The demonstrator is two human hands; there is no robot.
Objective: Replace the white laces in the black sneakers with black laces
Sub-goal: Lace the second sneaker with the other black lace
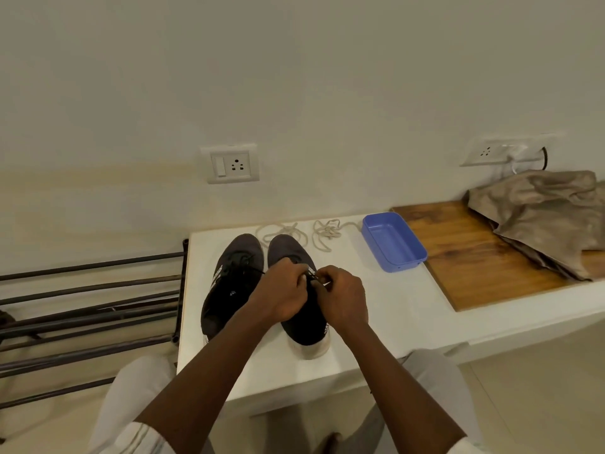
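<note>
- On the white surface, left of the blue tray: two black sneakers side by side, toes to the wall, heels toward the person.
- Right sneaker is the one nearer the blue tray. Both hands cover its middle; the toe and the white heel sole show.
- Left sneaker sits farther left of the tray, close against the right one. Dark lacing shows on its upper, white stripes on its side.
- Left hand: fingers curled, tips pinching a black lace over the right sneaker's lace area.
- Right hand: fingers curled too, tips pinching the same lace just beside the left hand's fingertips.
- Only a short bit of the black lace shows between the fingers. Cannot tell which eyelet it runs through.
- White laces: two loose tangles lying on the surface just left of the tray, behind the sneaker toes. One strand reaches toward the tray's far corner.
- Wooden board lies right of the tray, its edge meeting the tray. A crumpled beige cloth lies on its far end.
- Wall socket is on the wall, up and left of the tray.
- Metal rack stands far left of the tray, beside the surface.
</note>
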